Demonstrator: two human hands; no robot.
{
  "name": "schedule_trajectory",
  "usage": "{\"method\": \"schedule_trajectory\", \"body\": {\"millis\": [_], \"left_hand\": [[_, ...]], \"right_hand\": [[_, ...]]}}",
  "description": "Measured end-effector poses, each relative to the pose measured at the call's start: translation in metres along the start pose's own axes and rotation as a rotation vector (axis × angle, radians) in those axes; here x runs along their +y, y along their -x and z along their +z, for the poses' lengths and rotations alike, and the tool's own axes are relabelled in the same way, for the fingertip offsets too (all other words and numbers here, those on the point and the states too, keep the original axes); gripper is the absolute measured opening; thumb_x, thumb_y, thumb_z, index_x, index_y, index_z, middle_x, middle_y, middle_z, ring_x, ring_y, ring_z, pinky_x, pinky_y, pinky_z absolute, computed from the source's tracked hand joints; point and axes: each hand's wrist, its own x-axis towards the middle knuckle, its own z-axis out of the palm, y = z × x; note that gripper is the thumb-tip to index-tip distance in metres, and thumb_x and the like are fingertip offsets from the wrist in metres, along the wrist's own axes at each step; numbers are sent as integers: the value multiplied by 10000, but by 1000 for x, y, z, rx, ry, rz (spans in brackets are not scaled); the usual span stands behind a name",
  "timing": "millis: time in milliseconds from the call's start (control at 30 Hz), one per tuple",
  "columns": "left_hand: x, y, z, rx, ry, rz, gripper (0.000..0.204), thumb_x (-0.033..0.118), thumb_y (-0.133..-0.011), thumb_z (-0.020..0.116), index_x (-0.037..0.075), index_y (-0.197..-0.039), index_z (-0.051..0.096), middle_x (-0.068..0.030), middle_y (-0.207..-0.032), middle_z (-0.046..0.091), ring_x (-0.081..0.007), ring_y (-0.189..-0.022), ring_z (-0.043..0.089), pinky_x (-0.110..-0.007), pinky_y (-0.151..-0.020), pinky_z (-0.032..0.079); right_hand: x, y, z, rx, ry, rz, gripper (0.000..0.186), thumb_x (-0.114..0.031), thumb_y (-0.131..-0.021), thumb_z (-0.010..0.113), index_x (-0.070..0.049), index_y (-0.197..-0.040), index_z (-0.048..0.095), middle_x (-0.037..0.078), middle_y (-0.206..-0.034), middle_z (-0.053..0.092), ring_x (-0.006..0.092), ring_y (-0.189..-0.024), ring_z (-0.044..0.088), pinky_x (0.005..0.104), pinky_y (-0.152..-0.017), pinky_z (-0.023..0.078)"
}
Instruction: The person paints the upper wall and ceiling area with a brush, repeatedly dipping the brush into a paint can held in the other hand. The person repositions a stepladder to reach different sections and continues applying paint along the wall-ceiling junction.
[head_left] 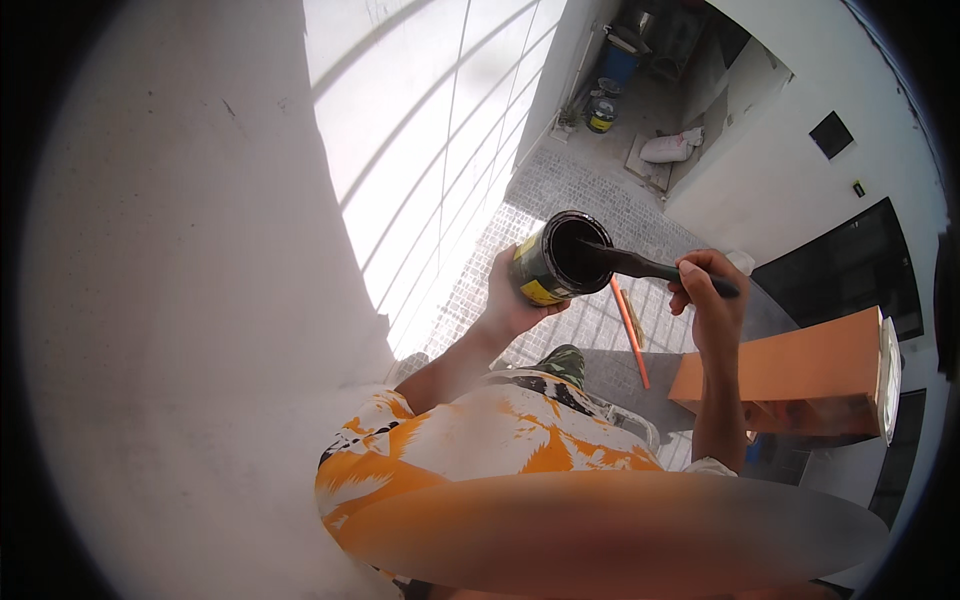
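Observation:
My left hand (512,300) is wrapped round a dark paint can (530,272) with a yellow-marked label, its mouth open and tilted toward the right. A dark coating covers the can's rim and inside. From the right, my right hand (708,292) grips the dark handle of a paintbrush (645,266). The brush's bristle end reaches into the can's mouth, so its tip is hidden; whether it touches any paint I cannot tell.
A pale wall (200,230) with sunlit bar shadows rises close on my left. An orange cabinet (790,368) is at the right, with an orange pole (630,333) lying on the tiled floor (580,180). Farther off are a white sack (670,148) and a bucket (601,116).

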Motion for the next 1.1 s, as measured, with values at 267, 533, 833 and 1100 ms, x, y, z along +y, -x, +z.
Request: {"method": "schedule_trajectory", "body": {"millis": [267,533,833,1100], "left_hand": [[19,12,5,117,134,-13,612,627,-977,377,141,-1301,560,-156,-1275,607,-338,-1117,596,-545,-917,504],[41,11,3,-159,225,-93,714,611,-964,430,128,-1488,474,-179,-1445,522,-391,-1299,519,-588,-1072,462],[153,68,39,-389,123,322,669,443,-980,627,1,-1447,444,-243,-1291,595,-476,-1193,621,-519,-918,627],[263,148,34,-233,-156,1035,691,513,-1015,509,114,-1560,369,-235,-1449,508,-506,-1239,580,-576,-970,590]], "right_hand": [[-13,7,3,-289,301,-248,187,5,-762,660,7,-948,681,51,-940,629,117,-813,592,259,-734,460],[3,-5,-6,-66,-402,-3,141,-27,-865,633,-12,-992,693,99,-900,671,145,-728,679,329,-712,652],[45,-6,-15,-121,-1152,121,248,-219,-1041,563,-12,-1155,635,191,-988,690,181,-770,717,323,-675,646],[-36,11,-2,65,-538,-791,299,-133,-1005,583,34,-1252,602,264,-1130,686,292,-936,746,421,-818,635]]}}
